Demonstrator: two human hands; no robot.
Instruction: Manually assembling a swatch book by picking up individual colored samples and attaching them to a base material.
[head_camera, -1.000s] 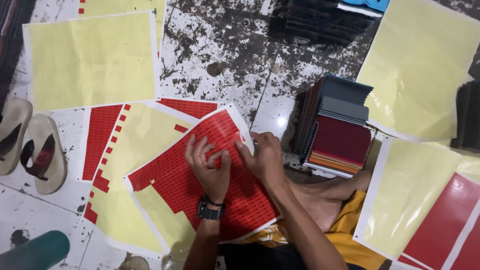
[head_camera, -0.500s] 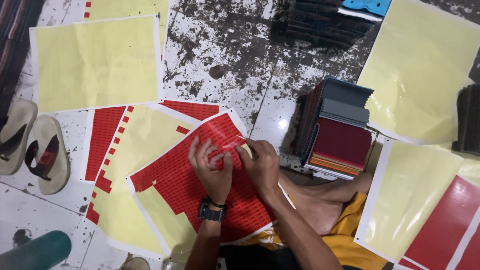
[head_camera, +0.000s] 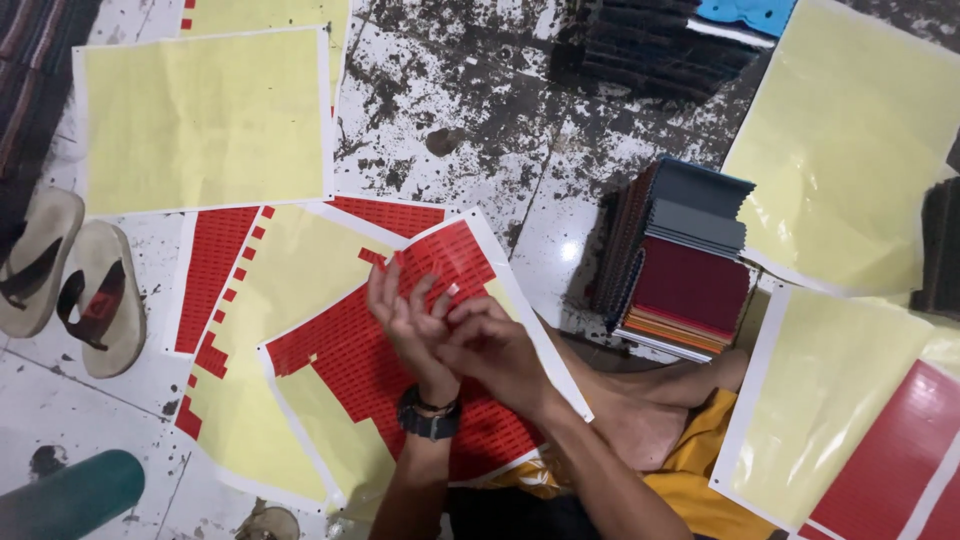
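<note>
The fingers of the left hand (head_camera: 412, 318) are spread loose, holding nothing, while the right hand (head_camera: 487, 345) pinches at their tips, whether on a red sticker cannot be told. Seemingly peeling stickers; next needs a clean pinch. The sticker sheet (head_camera: 350, 360) lies on the lap, long axis slanting up-right.

The floor (head_camera: 480, 110) is pale tile, heavily stained with dark specks and smears (worst beyond the fingers (head_camera: 400, 290)), with one bright glint of light just to their right. A pair of sandals (head_camera: 70, 280) lies well to the left of the fingers, beside a striped mat (head_camera: 30, 80) at the frame's edge. A green roll (head_camera: 70, 495) shows low on the left. A dark stack (head_camera: 660, 45) sits far ahead, to the right.
</note>
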